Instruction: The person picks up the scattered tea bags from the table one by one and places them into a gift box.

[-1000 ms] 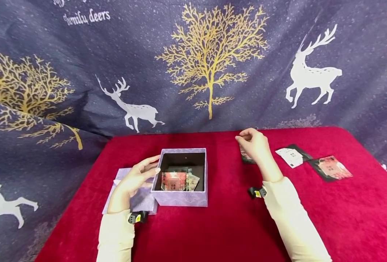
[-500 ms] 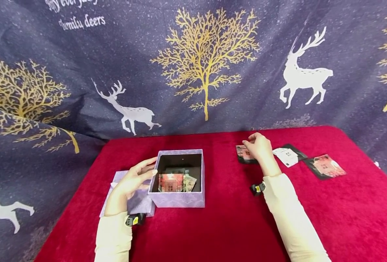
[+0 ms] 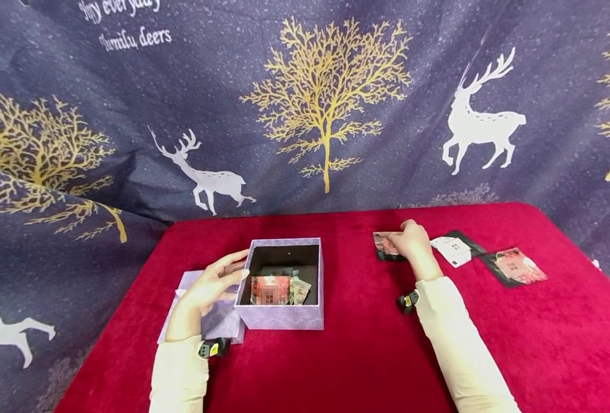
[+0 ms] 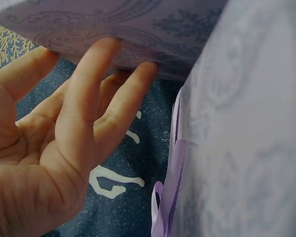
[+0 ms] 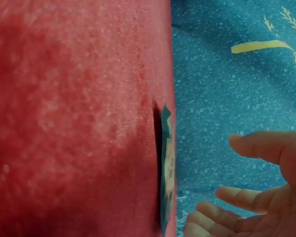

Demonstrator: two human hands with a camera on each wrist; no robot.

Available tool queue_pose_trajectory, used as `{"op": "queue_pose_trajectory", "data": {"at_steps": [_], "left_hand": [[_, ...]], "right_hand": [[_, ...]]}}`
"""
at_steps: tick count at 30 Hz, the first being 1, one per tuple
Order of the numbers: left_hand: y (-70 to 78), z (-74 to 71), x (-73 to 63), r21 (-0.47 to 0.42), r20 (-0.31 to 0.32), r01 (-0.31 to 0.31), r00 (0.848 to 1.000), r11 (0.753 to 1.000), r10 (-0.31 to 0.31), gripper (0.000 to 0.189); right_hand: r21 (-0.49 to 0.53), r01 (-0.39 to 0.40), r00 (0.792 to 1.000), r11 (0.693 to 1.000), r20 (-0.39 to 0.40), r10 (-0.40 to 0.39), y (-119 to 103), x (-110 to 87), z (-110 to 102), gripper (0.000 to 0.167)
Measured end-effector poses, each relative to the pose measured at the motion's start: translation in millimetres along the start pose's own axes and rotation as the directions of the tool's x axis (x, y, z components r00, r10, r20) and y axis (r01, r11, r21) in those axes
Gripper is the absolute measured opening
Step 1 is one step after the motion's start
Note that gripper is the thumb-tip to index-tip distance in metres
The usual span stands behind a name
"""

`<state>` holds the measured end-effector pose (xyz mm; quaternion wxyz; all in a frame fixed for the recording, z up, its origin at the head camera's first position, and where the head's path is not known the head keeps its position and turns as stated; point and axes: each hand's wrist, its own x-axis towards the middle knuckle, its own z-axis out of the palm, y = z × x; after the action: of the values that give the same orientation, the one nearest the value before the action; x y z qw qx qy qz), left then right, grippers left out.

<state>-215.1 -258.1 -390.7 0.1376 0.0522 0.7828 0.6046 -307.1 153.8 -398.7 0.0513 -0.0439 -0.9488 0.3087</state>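
Observation:
In the head view my left hand [image 3: 209,289] rests at the left wall of a lilac patterned box [image 3: 284,317], thumb near its rim. Its fingertips touch the patterned side in the left wrist view, with the fingers fairly straight. Inside the box lie a red printed packet [image 3: 270,291] and a pale one [image 3: 300,291]. My right hand [image 3: 413,246] is over the right part of a reddish packet [image 3: 386,245] lying on the red cloth. The right wrist view shows the thumb and fingers apart, beside the packet's raised edge [image 5: 167,168], holding nothing.
A lilac lid [image 3: 222,321] with a ribbon lies left of the box, partly under my left hand. Right of my right hand lie a white packet [image 3: 453,250] and a red one [image 3: 520,265]. A dark deer-print cloth [image 3: 284,201] hangs behind the table.
My right hand has moved slightly right and lower over the reddish packet, and more of that packet's face shows. My left hand stays at the box. The head view has shifted a little.

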Motion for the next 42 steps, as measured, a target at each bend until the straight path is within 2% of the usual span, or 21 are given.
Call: {"op": "queue_pose_trajectory", "data": {"at_steps": [8,22,28,33,38,42], "left_hand": [[-0.9,1.4,0.7,-0.012,0.003,0.004,1.000,1.000,-0.004,0.058],[1.7,0.9,0.8,-0.002,-0.009,0.005,1.000,1.000,-0.005,0.058],[1.2,1.0,0.6,0.001,-0.007,0.006,1.000,1.000,-0.006,0.058],[0.4,1.7,-0.3,-0.002,-0.011,0.003,1.000,1.000,-0.003,0.058],[0.7,1.5,0.3,-0.006,-0.015,-0.003,1.000,1.000,0.003,0.058],[1.4,1.3,0.3,-0.006,-0.006,-0.008,1.000,1.000,0.008,0.058]], "right_hand": [[0.002,-0.039,0.999,0.999,0.033,0.039,12,4.1,9,0.049],[-0.058,-0.121,0.989,0.991,0.082,0.126,20,11.0,14,0.066],[-0.061,-0.115,0.989,0.991,0.086,0.120,26,14.3,17,0.053],[-0.038,-0.107,0.991,0.994,0.078,0.109,27,12.8,17,0.050],[0.011,-0.068,0.997,0.998,0.041,0.067,27,11.3,16,0.023],[0.032,-0.062,0.998,0.998,0.019,0.061,28,11.5,16,0.023]]}}
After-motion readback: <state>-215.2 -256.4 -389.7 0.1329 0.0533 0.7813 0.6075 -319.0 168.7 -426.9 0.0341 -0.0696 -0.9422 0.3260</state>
